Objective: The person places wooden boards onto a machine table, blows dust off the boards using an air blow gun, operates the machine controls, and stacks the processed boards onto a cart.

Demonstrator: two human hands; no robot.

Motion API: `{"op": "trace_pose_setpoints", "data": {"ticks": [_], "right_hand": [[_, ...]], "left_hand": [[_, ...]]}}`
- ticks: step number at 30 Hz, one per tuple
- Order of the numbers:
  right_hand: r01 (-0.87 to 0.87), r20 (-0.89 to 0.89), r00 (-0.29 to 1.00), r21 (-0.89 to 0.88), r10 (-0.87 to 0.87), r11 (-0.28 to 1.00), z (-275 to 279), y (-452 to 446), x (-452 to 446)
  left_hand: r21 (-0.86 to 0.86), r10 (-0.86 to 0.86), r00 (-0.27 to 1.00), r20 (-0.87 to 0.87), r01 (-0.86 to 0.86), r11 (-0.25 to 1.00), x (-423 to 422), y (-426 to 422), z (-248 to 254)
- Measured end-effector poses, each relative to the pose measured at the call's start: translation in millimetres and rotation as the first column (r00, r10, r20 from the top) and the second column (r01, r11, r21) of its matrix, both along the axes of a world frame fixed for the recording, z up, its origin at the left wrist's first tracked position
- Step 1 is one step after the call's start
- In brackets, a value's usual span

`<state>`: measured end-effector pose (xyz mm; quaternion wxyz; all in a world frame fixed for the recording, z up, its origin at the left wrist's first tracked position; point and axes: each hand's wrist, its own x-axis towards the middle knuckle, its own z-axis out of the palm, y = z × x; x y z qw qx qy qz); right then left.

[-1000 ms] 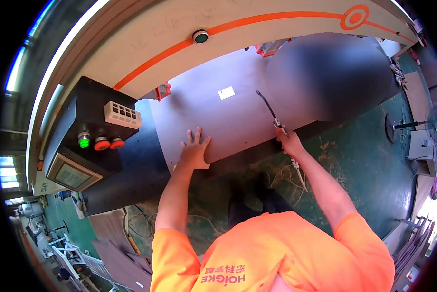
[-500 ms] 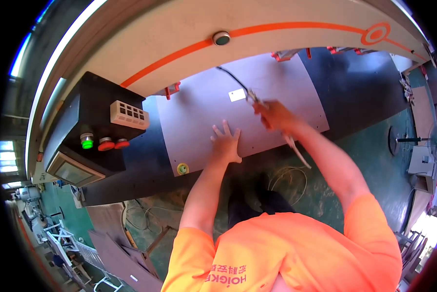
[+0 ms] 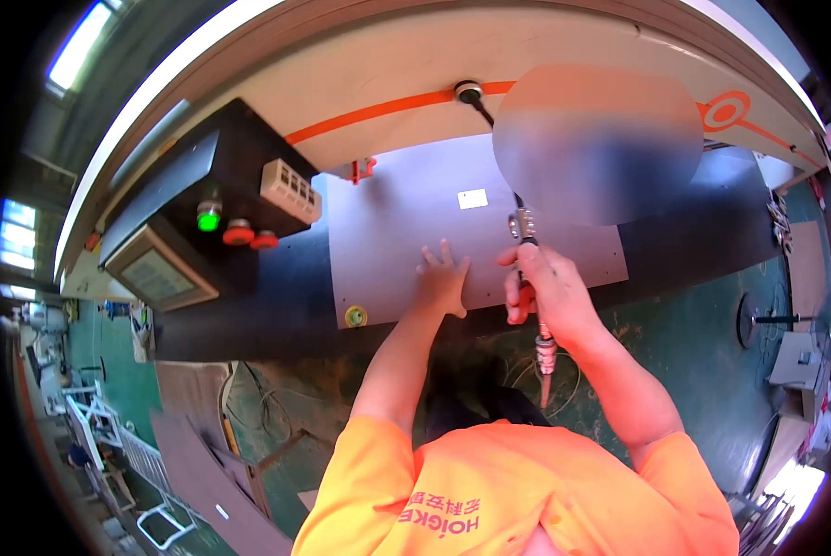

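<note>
My left hand (image 3: 441,283) lies on the grey sheet panel (image 3: 397,222) near its front edge, fingers spread. My right hand (image 3: 554,295) is wrapped round an air blow gun (image 3: 524,225) with a metal body and a red part under my fingers. Its thin black nozzle points away from me, partly hidden by a blurred patch, with the end in line with a round button (image 3: 468,91). A metal coupling and hose (image 3: 545,357) hang from its rear end. On the panel are a white label (image 3: 472,198) and a yellow-green tape roll (image 3: 356,316).
A machine beam (image 3: 388,65) with an orange stripe crosses behind the panel. At left is a black control box (image 3: 239,167) with a green button and red buttons. Red clamps (image 3: 364,170) stand at the panel's far edge. Hose loops and leaning boards (image 3: 198,454) lie on the floor side.
My right hand has moved toward me and slightly right with the blow gun, which now points more straight ahead. My left hand stays spread on the panel. The view has shifted.
</note>
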<state>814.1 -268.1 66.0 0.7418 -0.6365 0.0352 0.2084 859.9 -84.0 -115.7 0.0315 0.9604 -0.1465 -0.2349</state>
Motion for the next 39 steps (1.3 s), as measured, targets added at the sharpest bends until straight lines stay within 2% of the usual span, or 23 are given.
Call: {"op": "trace_pose_setpoints", "data": {"ticks": [3, 9, 11, 13, 15, 17, 19, 20, 22, 23, 24, 25, 26, 27, 28, 29, 31, 32, 33, 35, 36, 37, 39], "right_hand": [[0.03, 0.031, 0.999, -0.063, -0.028, 0.998, -12.7, -21.2, -15.4], [0.167, -0.105, 0.976, -0.2, -0.19, 0.966, -93.1, -67.3, -79.5], [0.191, -0.154, 0.959, -0.266, -0.237, 0.945, -115.6, -74.7, -95.1], [0.277, -0.233, 0.915, -0.233, -0.33, 0.932, -146.8, -81.2, -110.1], [0.278, -0.28, 0.893, -0.273, -0.352, 0.921, -166.5, -71.9, -122.8], [0.115, -0.336, 0.913, -0.335, -0.232, 0.935, -178.6, -37.2, -135.1], [-0.163, -0.394, 0.919, -0.415, -0.016, 0.895, -188.8, 25.3, -154.2], [-0.399, -0.399, 0.888, -0.424, 0.228, 0.813, -180.6, 69.8, -167.6], [-0.755, -0.409, 0.656, -0.385, 0.635, 0.531, -163.2, 160.4, -204.1], [-0.874, -0.413, 0.471, -0.336, 0.78, 0.35, -155.5, 197.3, -217.6], [-0.884, -0.28, 0.368, -0.4, 0.887, 0.241, -163.2, 233.0, -221.1], [-0.871, -0.152, 0.241, -0.471, 0.959, 0.144, -169.7, 268.8, -223.5], [-0.866, -0.218, 0.374, -0.429, 0.902, 0.256, -157.5, 308.8, -222.3], [-0.839, -0.284, 0.499, -0.394, 0.819, 0.374, -142.2, 361.9, -221.2], [-0.822, -0.281, 0.539, -0.383, 0.794, 0.422, -133.3, 406.8, -218.0], [-0.802, -0.285, 0.578, -0.369, 0.765, 0.469, -130.4, 441.5, -218.7], [-0.839, -0.123, 0.306, -0.503, 0.944, 0.206, -152.2, 497.4, -240.6], [-0.861, -0.153, 0.165, -0.505, 0.974, 0.066, -138.7, 522.0, -254.7], [-0.863, -0.183, 0.024, -0.501, 0.983, -0.072, -124.7, 546.8, -270.4], [-0.9, -0.153, 0.166, -0.427, 0.974, 0.087, -132.0, 592.0, -289.9], [-0.902, -0.158, 0.223, -0.407, 0.962, 0.142, -140.2, 613.4, -296.5], [-0.901, -0.168, 0.28, -0.386, 0.945, 0.199, -150.6, 629.1, -303.6], [-0.898, -0.158, 0.248, -0.407, 0.956, 0.166, -166.6, 652.9, -315.9]], "left_hand": [[-0.002, 0.004, 1.0, -0.012, -0.004, 1.0, 0.1, 0.6, 3.1], [-0.061, 0.024, 0.997, 0.072, -0.02, 0.998, -9.9, 8.1, -14.2], [-0.095, -0.016, 0.988, 0.153, 0.031, 0.995, -23.0, 15.5, -32.1], [-0.343, 0.165, 0.975, 0.146, -0.107, 0.933, -64.5, 25.3, -62.7], [-0.545, 0.189, 0.976, 0.112, -0.099, 0.833, -134.0, 55.4, -30.7], [-0.605, 0.28, 0.922, 0.266, -0.067, 0.793, -230.0, 97.7, -65.5], [-0.637, 0.444, 0.896, 0.025, -0.328, 0.698, -335.5, 152.8, -70.3], [-0.602, 0.574, 0.815, -0.08, -0.499, 0.624, -392.5, 184.3, -84.7], [-0.486, 0.858, 0.472, -0.203, -0.809, 0.33, -505.8, 240.1, -97.1], [-0.314, 0.925, 0.04, -0.378, -0.946, -0.087, -560.1, 260.9, -95.1], [-0.348, 0.921, -0.177, -0.346, -0.888, -0.301, -616.5, 277.0, -91.6], [-0.24, 0.888, -0.341, -0.309, -0.875, -0.42, -695.2, 288.7, -149.0], [-0.317, 0.65, -0.59, -0.479, -0.574, -0.755, -772.2, 287.6, -199.2], [-0.284, 0.333, -0.698, -0.634, -0.19, -0.94, -806.2, 294.5, -172.5], [-0.27, 0.107, -0.699, -0.707, 0.128, -0.954, -845.8, 309.6, -168.2], [-0.223, -0.113, -0.63, -0.768, 0.429, -0.875, -876.3, 315.2, -164.2], [-0.419, -0.076, -0.544, -0.835, 0.72, -0.553, -850.6, 345.5, -73.9], [-0.433, 0.015, -0.487, -0.873, 0.763, -0.48, -844.8, 362.5, -49.6], [-0.507, 0.172, -0.494, -0.852, 0.701, -0.501, -851.0, 379.9, -52.3], [-0.654, 0.477, -0.45, -0.755, 0.57, -0.497, -856.1, 414.6, -66.0], [-0.766, 0.406, -0.708, -0.577, 0.298, -0.57, -829.3, 423.8, -41.9], [-0.75, 0.384, -0.698, -0.604, 0.335, -0.57, -819.9, 420.4, -34.5], [-0.724, 0.367, -0.668, -0.648, 0.39, -0.569, -805.3, 423.9, -25.0]]}}
